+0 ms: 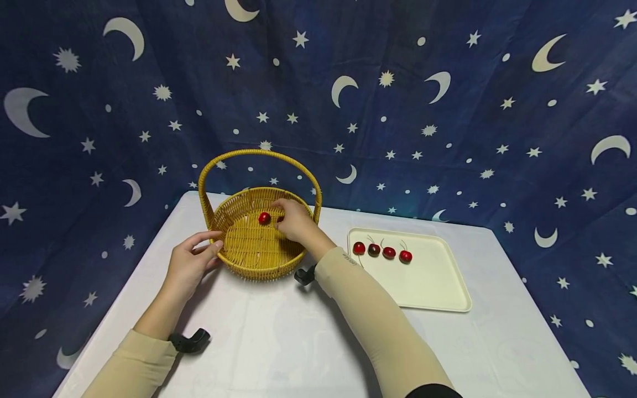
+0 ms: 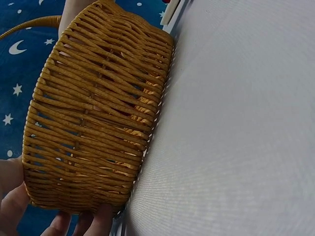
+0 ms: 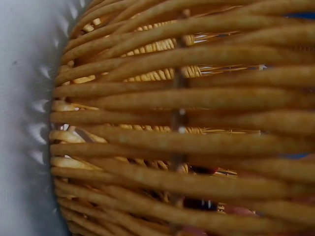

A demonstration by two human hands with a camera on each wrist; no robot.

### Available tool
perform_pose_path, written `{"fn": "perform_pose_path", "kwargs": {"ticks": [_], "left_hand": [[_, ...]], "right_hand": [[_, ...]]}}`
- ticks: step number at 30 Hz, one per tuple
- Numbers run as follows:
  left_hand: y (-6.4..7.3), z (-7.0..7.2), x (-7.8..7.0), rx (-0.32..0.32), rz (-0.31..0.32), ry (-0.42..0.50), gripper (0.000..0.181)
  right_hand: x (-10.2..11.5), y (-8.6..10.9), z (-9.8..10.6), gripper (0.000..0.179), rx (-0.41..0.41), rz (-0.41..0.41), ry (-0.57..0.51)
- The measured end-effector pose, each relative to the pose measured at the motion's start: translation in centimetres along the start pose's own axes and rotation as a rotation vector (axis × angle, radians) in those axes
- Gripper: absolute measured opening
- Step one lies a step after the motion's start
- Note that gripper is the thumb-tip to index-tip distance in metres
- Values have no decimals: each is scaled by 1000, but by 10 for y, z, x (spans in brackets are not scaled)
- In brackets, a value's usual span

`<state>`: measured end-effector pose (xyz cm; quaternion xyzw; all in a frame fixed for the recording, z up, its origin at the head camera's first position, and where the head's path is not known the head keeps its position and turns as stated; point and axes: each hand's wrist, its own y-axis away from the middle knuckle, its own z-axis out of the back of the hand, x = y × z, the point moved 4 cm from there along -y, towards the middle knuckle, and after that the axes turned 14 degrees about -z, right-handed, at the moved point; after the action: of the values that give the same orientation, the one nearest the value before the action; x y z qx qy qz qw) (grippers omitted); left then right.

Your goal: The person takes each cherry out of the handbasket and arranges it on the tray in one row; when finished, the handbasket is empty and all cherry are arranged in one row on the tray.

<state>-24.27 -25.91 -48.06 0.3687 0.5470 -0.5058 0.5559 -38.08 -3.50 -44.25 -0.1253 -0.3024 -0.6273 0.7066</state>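
A round yellow-brown wicker basket with a tall arched handle stands on the table. My left hand holds its left side, thumb and fingers at the rim and the woven wall in the left wrist view. One red cherry lies inside on the basket floor. My right hand reaches in over the right rim and pinches a dark cherry, mostly hidden by the fingers. In the right wrist view the woven wall fills most of the picture; dark red bits show through its gaps.
Right of the basket lies a cream rectangular tray. Several stemmed cherries sit in a row at its upper left. A white cloth covers the table, and a dark blue curtain with moons and stars hangs behind.
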Motion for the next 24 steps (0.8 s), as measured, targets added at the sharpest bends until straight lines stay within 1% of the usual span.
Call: {"fn": "perform_pose_path", "kwargs": {"ticks": [3, 8, 13, 20, 24], "left_hand": [[0, 0, 1, -1, -1, 2, 46], [-1, 1, 2, 0, -5, 8, 46], [-1, 1, 1, 2, -8, 6, 46], [-1, 1, 1, 0, -11, 10, 46], [-1, 1, 0, 1, -18, 9, 46]], "right_hand": [[0, 1, -2, 54, 22, -9, 31], [1, 1, -6, 47, 75, 5, 61], [2, 0, -11, 44, 105, 19, 89], [3, 0, -19, 36, 141, 66, 201], [4, 2, -19, 33, 147, 79, 191]]}}
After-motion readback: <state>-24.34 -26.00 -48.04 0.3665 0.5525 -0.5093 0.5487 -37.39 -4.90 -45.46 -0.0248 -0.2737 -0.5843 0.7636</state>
